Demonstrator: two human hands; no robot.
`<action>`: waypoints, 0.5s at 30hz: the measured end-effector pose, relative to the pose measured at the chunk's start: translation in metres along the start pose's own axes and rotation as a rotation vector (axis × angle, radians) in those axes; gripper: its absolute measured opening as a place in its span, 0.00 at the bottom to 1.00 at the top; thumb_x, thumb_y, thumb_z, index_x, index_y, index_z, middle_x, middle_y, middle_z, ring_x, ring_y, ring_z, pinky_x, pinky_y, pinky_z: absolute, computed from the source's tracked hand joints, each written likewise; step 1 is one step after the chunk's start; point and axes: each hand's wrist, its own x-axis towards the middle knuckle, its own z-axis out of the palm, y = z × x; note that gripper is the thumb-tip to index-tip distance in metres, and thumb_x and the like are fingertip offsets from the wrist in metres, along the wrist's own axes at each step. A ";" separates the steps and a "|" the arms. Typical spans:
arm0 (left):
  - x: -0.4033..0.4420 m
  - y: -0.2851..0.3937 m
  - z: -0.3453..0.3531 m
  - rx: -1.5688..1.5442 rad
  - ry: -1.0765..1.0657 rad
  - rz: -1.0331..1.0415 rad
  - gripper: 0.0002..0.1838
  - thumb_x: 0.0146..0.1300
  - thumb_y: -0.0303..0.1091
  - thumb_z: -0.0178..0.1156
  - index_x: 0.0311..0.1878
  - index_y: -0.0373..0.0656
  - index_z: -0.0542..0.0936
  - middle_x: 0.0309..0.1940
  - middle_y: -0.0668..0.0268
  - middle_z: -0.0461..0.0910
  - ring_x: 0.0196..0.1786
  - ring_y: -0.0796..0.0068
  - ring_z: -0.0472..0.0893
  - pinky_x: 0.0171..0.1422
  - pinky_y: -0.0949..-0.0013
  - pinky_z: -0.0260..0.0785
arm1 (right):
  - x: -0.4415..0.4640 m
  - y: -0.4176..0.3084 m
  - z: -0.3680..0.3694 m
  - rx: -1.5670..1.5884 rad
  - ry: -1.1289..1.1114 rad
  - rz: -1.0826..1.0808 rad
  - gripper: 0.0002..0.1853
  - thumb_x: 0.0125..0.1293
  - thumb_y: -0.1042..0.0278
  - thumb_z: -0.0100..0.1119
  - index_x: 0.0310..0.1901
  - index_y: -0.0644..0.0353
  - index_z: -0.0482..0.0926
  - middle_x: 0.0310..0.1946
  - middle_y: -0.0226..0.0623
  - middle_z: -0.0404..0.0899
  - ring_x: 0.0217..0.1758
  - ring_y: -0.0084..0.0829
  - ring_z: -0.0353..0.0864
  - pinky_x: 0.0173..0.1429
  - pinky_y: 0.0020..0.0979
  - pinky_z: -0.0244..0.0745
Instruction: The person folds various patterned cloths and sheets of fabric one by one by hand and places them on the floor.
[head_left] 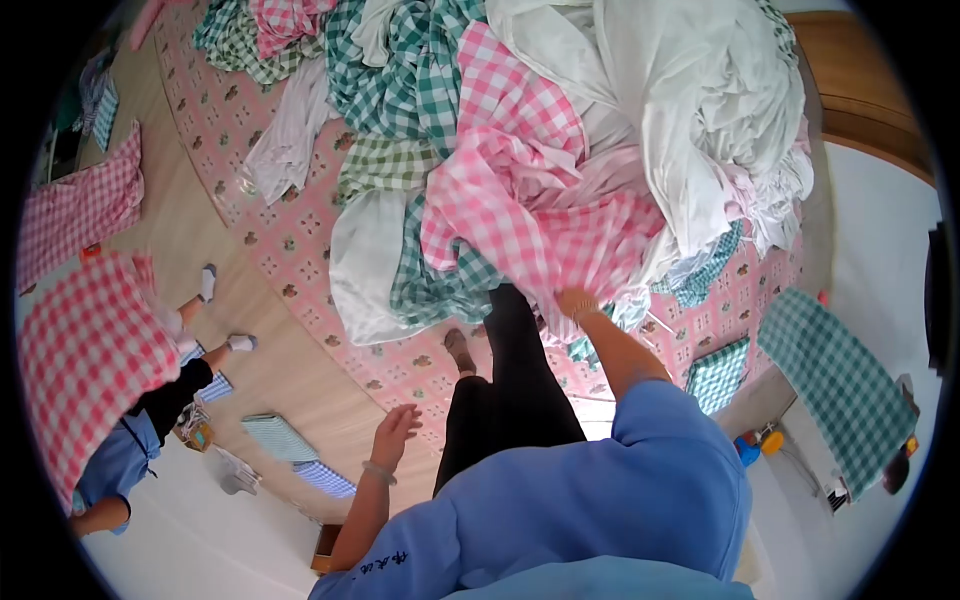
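Observation:
My right hand (577, 302) is at the lower edge of a pink-and-white checked cloth (490, 205), with its fingers closed on the fabric. That cloth lies crumpled on top of a large heap. My left hand (397, 428) hangs apart from the heap, holding nothing, its fingers loosely spread. Around the pink cloth are white cloth (690, 110) to the right, green-and-white checked cloth (440, 275) below and to the left, and a white piece (370, 270) near my foot.
Pink patterned matting (300, 255) lies under the heap. On the left, another person in blue (120, 450) is partly hidden behind a red checked cloth (90, 350). Folded checked pieces (280, 437) lie on the floor. A green checked cloth (840, 385) covers something at right.

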 end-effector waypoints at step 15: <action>-0.135 0.050 -0.007 1.040 -0.394 1.456 0.31 0.57 0.48 0.51 0.60 0.43 0.57 0.60 0.54 0.57 0.64 0.55 0.54 0.66 0.58 0.44 | -0.422 -0.225 0.060 0.249 0.232 -0.924 0.23 0.54 0.47 0.52 0.26 0.64 0.69 0.19 0.45 0.69 0.23 0.42 0.70 0.29 0.37 0.65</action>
